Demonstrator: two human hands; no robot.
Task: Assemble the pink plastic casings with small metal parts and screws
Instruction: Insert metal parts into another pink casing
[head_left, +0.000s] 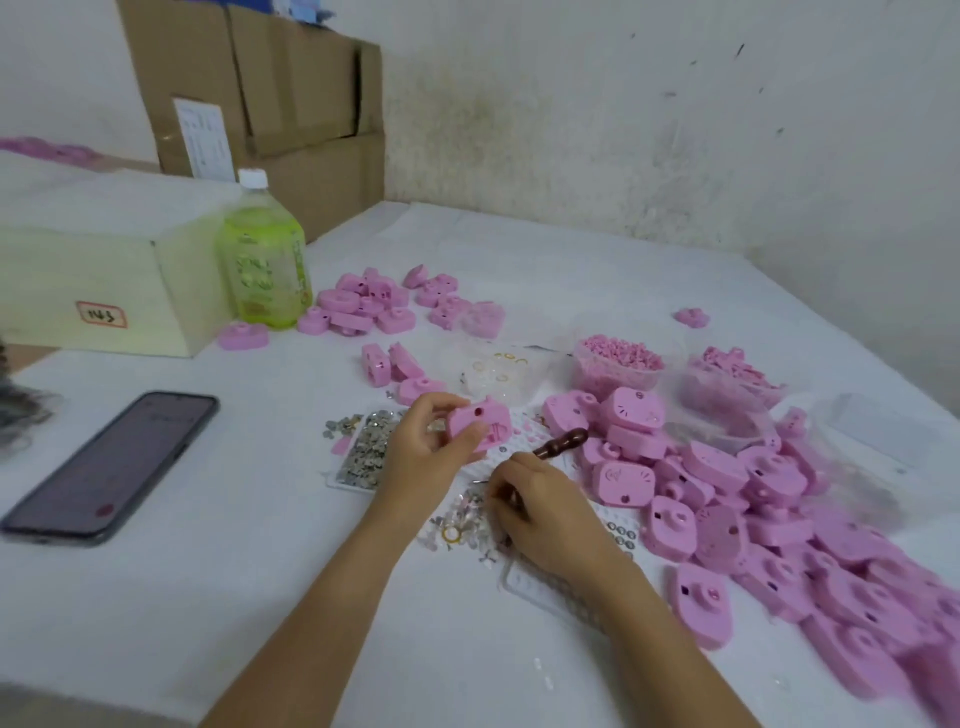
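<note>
The left hand (426, 449) pinches one pink casing (475, 423) between thumb and curled fingers. It holds the casing off the table (260, 597) near the middle, open side tilted towards the right hand, probably so a part can be seated. The right hand (543, 512) is curled round a wooden-handled tool (563, 441), likely a screwdriver. Its handle sticks up past the knuckles and its tip is hidden. The fingertips dip to the loose metal parts (462, 519) just beside it, apparently to pick one up without putting the tool down.

A tray of metal pieces (363, 449) lies under the left wrist. A big heap of casings (779, 519) crowds the right edge, close against the right forearm, leaving little elbow room. A smaller group of casings (374, 301) sits towards the far edge, with a tub of pink bits (618, 364) nearby. A phone (111, 467) lies by the left edge, and a green drink bottle (265, 260) and a pale box (104, 280) stand at the far left corner.
</note>
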